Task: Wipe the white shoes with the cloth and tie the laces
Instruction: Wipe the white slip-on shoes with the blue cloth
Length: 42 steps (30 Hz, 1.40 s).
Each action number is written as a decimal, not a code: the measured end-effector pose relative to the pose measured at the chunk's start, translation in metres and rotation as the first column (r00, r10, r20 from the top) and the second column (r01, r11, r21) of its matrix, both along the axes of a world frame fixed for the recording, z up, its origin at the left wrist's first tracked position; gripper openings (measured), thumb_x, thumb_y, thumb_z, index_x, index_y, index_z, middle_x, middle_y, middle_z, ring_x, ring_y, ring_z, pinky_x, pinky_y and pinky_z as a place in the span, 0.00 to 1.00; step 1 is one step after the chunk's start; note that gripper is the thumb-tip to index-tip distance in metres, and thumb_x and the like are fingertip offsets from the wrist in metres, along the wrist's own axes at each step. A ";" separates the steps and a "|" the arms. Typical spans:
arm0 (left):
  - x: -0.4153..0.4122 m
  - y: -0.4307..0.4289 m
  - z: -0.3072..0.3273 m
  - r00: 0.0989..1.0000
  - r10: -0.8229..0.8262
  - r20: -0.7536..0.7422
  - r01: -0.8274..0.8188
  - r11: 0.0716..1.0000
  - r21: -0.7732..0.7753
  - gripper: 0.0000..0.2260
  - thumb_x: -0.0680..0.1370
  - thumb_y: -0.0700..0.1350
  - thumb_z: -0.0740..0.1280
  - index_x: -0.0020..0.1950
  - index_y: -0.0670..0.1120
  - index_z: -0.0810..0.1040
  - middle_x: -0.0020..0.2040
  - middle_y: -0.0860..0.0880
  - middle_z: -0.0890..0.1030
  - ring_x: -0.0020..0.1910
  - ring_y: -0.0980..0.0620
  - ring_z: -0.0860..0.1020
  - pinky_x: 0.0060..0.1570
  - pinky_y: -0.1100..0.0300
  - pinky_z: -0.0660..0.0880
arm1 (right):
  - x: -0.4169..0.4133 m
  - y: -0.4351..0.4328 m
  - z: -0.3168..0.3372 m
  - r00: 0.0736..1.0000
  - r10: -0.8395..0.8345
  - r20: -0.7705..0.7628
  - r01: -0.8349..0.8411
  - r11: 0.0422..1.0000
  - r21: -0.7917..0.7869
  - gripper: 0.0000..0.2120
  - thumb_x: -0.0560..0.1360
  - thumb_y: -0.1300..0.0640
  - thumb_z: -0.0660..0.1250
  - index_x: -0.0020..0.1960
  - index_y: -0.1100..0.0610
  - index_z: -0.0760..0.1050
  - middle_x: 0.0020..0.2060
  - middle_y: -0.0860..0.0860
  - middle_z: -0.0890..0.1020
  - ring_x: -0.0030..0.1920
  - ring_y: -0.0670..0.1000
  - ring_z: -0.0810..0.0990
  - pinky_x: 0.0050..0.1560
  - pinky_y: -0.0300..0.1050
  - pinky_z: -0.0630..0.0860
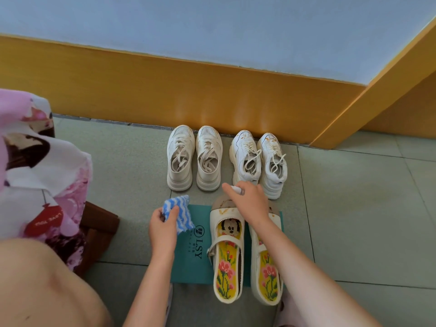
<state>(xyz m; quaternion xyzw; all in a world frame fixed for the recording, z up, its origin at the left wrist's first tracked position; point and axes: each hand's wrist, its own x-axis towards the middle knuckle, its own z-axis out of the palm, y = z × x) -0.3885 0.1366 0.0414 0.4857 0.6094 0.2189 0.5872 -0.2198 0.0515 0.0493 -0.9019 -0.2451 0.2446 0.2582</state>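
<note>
Against the yellow skirting board [165, 95], on the grey-green tiled floor [354, 220], two pairs of white lace-up trainers, toes to the wall: left pair [194, 159] cream, with mesh toes, laces slack over the tongues; right pair [258, 161] chunkier, smudged brownish at the toes, laces undone and trailing into the openings. Nearer, on a teal sheet [188, 267] printed "LSY", two white strap shoes side by side, toes pointing away: left strap shoe [227, 256] with a cartoon-mouse and flower insole, strap buckled across, yellowish stains on its toe; right strap shoe [269, 274] with a matching flowered insole, toe hidden under the forearm. Left hand [162, 228] just left of the strap shoes, over the far left corner of the teal sheet, thumb and fingers pinching a blue-and-white striped cloth [180, 213], bunched up and clear of every shoe. Right hand [250, 201] above the toe of the right strap shoe, just short of the heels of the smudged trainers, fingers curled round a small white object [236, 189] too small to identify, index finger stretched out to the left. At far left, pink patterned fabric [35, 173] draped beside something of dark brown wood [101, 223]; bare knee [47, 284] at bottom left.
</note>
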 end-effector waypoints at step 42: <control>0.089 -0.014 0.103 0.866 -0.291 0.406 0.403 0.887 -0.225 0.10 0.77 0.47 0.65 0.57 0.46 0.77 0.51 0.46 0.83 0.48 0.51 0.82 0.48 0.57 0.78 | 0.024 -0.028 0.071 0.308 0.123 -0.943 0.498 0.824 0.270 0.26 0.75 0.43 0.63 0.66 0.59 0.73 0.60 0.57 0.80 0.62 0.57 0.77 0.67 0.56 0.69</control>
